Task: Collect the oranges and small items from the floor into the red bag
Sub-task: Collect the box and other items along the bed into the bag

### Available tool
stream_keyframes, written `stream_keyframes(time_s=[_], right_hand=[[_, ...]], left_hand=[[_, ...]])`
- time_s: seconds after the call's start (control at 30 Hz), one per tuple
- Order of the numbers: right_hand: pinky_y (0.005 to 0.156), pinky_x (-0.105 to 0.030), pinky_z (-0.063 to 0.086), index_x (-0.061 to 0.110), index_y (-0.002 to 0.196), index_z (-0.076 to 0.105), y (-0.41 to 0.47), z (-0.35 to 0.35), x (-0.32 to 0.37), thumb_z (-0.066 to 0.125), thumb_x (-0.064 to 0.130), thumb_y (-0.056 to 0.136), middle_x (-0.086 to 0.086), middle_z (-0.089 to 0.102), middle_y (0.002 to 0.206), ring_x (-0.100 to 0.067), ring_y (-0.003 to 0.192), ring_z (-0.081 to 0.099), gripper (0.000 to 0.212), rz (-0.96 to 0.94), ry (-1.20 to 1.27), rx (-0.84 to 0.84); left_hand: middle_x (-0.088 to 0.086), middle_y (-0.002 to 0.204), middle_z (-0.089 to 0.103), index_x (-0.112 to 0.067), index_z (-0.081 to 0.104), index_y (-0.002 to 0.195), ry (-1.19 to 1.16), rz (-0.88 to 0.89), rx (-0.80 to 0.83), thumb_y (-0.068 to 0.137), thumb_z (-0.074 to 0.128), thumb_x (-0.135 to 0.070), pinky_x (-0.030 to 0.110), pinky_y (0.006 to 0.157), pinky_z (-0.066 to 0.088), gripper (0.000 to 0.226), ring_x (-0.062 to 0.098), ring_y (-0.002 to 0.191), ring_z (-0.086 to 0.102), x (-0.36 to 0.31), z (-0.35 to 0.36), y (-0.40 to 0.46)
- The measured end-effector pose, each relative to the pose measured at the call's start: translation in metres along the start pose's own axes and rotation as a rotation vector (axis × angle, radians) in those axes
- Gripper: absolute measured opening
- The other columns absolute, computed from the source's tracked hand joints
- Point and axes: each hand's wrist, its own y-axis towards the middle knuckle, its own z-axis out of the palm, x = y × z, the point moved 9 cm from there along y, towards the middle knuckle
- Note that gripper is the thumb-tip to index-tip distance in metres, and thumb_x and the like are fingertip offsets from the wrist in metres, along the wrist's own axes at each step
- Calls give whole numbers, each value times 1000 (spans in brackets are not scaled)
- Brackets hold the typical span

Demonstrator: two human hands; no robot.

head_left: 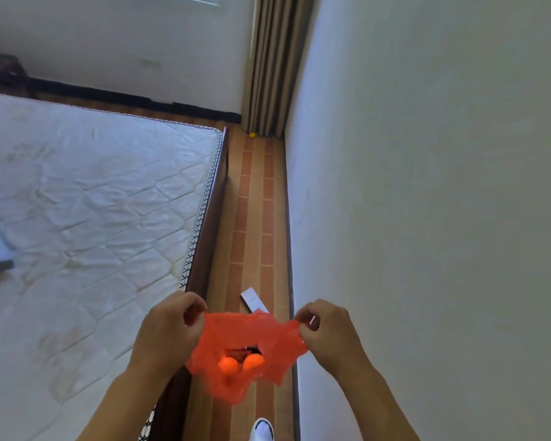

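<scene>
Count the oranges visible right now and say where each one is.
2, side by side inside the red bag: one orange on the left, the other orange on the right. More may be hidden under the plastic. A small yellow ball lies by the curtain.

A: What does the red bag (245,348) look like?

B: Thin, crinkled, translucent plastic. It hangs in the air above the strip of floor (255,218) between bed and wall, its rim stretched wide from both sides so the mouth gapes upward.

A: Anything in it?

B: Two oranges (240,364), round and bright, side by side at the bottom, with something dark just behind them that I cannot make out.

A: And on the floor?

B: A flat white card (253,300), tilted, lies just beyond the bag. A small yellow ball (252,134) sits far off in the corner.
</scene>
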Motion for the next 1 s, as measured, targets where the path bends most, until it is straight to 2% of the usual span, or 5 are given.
stream_keyframes(time_s=[0.17,0.33,0.6,0.8,1.0], right_hand=[[64,-9,47,24,94,78,44,33,-19,70,11,89,18,65,82,-1,74,62,15,-33,-3,63],[69,-5,47,27,92,77,77,83,-48,72,12,89,24,62,80,9,93,59,16,-54,4,99],[71,-12,52,30,90,76,153,163,-119,71,9,89,25,62,82,1,91,62,22,-39,49,83],[70,-12,53,33,88,75,229,254,-192,75,12,87,30,58,81,1,92,62,21,-57,64,137],[69,-11,46,32,92,77,284,339,-268,72,11,87,24,59,84,-2,89,61,22,-82,75,162]], left_hand=[[-13,77,62,-29,66,80,39,-50,-19,76,76,-4,33,62,52,28,5,68,59,26,23,14],[-15,79,61,-31,65,81,28,-86,12,78,77,-5,28,63,50,28,4,71,59,69,63,29],[-17,80,59,-31,64,83,77,-129,42,76,77,-4,37,63,54,31,8,73,60,137,144,75],[-20,81,59,-31,65,82,81,-143,61,76,79,-3,21,64,47,32,2,77,60,200,236,123],[-16,83,57,-31,65,84,61,-122,74,80,76,-4,26,64,49,29,6,73,60,265,326,157]])
